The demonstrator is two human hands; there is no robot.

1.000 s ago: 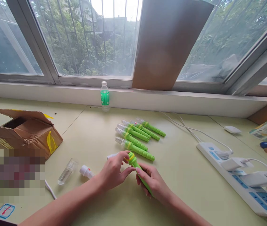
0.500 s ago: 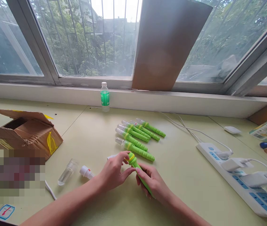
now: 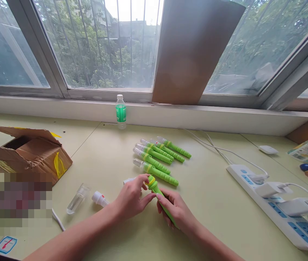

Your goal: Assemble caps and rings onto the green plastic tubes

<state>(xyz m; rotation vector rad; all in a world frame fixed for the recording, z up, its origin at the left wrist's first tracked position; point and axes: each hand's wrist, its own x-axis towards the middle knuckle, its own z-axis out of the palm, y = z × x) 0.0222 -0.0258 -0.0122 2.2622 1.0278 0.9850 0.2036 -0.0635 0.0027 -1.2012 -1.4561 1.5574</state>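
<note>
My right hand (image 3: pixel 177 210) is wrapped round a green plastic handle (image 3: pixel 157 189) with a yellow threaded collar at its upper end. At that collar, my left hand (image 3: pixel 133 197) curls its fingers round the top, its thumb near my right thumb. Part of a white piece (image 3: pixel 128 180) shows behind the left hand. Just beyond lie several green sticks (image 3: pixel 162 174) with ribbed handles and clear caps. Left of my forearm are a clear plastic tube (image 3: pixel 78 198) and a white-ended piece with a red spot (image 3: pixel 99 198), partly covered by the arm.
An open cardboard box (image 3: pixel 42 156) stands at the left, near a blurred-out patch. A bottle with a green label (image 3: pixel 121 113) stands by the window ledge. On the right lies a white power strip (image 3: pixel 270 206) with plugs and cables. A small white device (image 3: pixel 268 149) sits behind it.
</note>
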